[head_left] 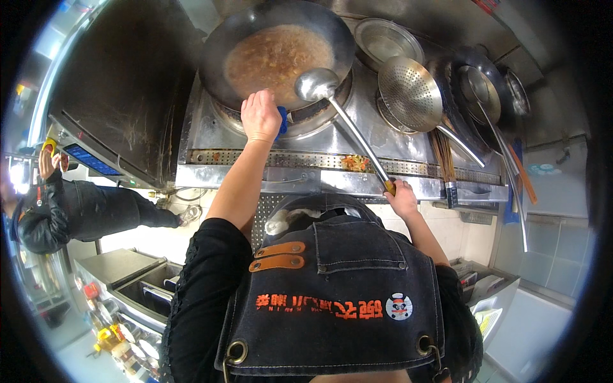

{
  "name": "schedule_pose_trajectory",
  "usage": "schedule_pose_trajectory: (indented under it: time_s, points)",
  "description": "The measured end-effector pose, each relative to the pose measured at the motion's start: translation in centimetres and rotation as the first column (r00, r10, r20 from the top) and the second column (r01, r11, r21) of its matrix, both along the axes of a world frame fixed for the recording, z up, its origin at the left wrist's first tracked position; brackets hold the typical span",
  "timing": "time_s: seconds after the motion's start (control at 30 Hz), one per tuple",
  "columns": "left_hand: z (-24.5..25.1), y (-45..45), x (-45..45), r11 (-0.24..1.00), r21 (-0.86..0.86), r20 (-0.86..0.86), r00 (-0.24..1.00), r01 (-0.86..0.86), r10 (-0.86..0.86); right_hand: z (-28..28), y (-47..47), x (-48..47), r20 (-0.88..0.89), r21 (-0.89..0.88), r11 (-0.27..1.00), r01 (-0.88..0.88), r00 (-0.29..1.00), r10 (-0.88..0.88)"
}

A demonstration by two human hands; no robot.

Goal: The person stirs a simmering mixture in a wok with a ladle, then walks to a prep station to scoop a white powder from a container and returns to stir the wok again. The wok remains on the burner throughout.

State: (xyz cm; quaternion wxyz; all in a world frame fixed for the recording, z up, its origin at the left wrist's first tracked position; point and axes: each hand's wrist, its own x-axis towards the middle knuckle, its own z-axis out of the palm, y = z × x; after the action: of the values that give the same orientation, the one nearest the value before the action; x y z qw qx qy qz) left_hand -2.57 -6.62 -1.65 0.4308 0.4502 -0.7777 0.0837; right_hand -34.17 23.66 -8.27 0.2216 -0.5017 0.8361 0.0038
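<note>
A large dark wok sits on the burner ring, with brown, steaming broth and food pieces in it. My left hand is closed at the wok's near rim, on a folded blue cloth; the hand hides most of the cloth and the grip itself. In my right hand is the wooden end of a long steel ladle. Its bowl hangs over the near right rim of the wok, tilted, rounded underside facing up.
To the right, a perforated steel skimmer rests on a stand, near a steel bowl and a bamboo wok brush. A second wok holds another ladle. Food scraps lie on the drain strip. Another person stands at left.
</note>
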Motion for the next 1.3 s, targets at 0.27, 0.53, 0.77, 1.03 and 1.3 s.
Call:
schedule_pose_trajectory:
  time_s: [0.27, 0.53, 0.77, 1.03, 1.3]
  points:
    - [0.1, 0.2, -0.2, 0.998, 0.049, 0.054, 0.997, -0.049, 0.046, -0.3, 2.4, -0.1, -0.04, -0.049, 0.996, 0.079, 0.996, -0.081]
    - [0.5, -0.1, 0.2, 0.992, 0.098, 0.152, 0.986, -0.079, 0.063, -1.3, 6.9, 0.4, 0.082, -0.131, 0.921, 0.367, 0.93, -0.359]
    - [0.3, 0.1, 0.3, 0.947, 0.32, -0.001, 1.0, -0.025, 0.026, -3.4, 17.1, 4.1, 0.222, 0.115, 0.826, 0.551, 0.797, -0.562]
    - [0.2, 2.4, -0.4, 0.978, 0.086, 0.003, 0.981, 0.191, -0.192, -3.3, 28.7, 12.0, 0.205, 0.298, 0.743, 0.599, 0.72, -0.663]
    - [2.1, 19.5, -10.7, 0.484, 0.092, -0.069, 0.491, 0.87, -0.869, -2.5, 34.3, 11.9, 0.214, 0.286, 0.661, 0.693, 0.627, -0.749]
